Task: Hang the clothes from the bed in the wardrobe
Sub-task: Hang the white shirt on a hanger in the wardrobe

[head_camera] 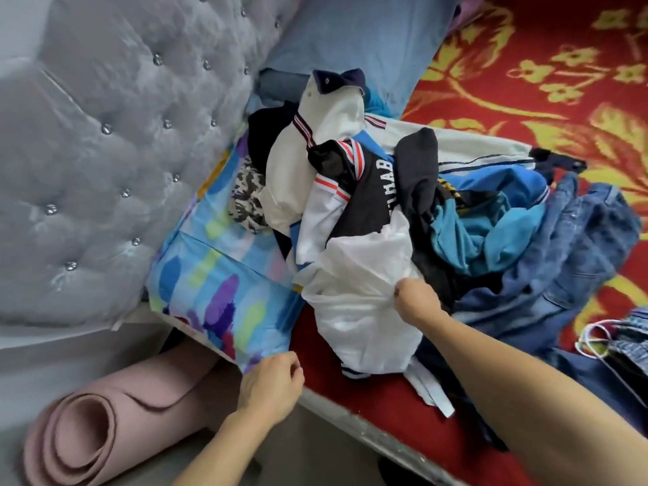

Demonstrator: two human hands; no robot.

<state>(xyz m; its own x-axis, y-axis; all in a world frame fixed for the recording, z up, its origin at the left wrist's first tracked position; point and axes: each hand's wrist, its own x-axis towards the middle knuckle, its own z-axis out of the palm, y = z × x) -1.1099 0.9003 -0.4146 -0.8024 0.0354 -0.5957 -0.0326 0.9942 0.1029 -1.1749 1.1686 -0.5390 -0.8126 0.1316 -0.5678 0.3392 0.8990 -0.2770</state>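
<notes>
Fingers: your right hand [415, 301] has them curled into a fold of the white garment [364, 310], bunching the cloth. Your left hand [270, 380] hangs just beside the patterned pillow [217, 275], its fingers [292, 366] loosely curled with nothing in them.
Where it lies: the white garment sits at the near edge of the clothes pile [403, 191] on the bed [526, 100], and its hem trails toward you.
Handling: it looks light, limp and slightly slick. Expect it to sag and to drag its neighbours along.
Where to hold: take it by the collar or shoulders with both hands, so it opens flat for hanging. The collar is not visible.
Watch: the jeans [575, 247] touching the pile look heavier and stiffer.
</notes>
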